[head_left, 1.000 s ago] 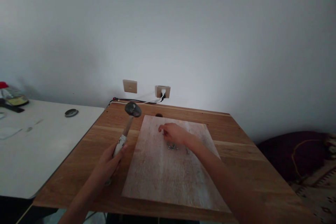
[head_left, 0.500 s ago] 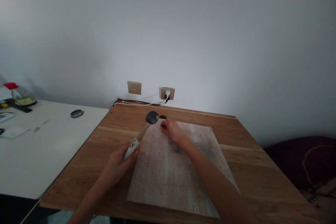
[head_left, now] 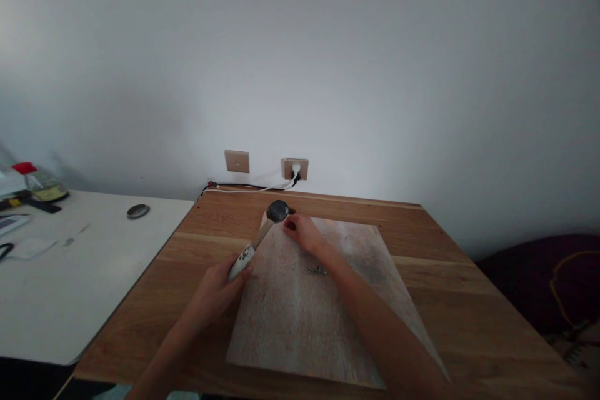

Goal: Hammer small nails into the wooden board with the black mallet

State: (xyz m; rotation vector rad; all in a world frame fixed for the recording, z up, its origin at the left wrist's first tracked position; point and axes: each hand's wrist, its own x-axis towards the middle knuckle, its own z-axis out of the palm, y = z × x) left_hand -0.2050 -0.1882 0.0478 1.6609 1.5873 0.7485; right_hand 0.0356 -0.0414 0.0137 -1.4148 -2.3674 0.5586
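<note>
The wooden-handled hammer with a dark round metal head (head_left: 260, 235) is clasped by the left hand (head_left: 216, 286), head poised just beside the right hand (head_left: 304, 234), whose grip cannot be told, so its fingers could be struck by a stray blow.

Hammer (head_left: 260, 237) now closer to right hand (head_left: 302, 233), perhaps in contact.

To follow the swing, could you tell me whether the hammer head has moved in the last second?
Yes. The hammer head has swung right, from left of the pale board to its far-left corner, beside the right hand.
</note>
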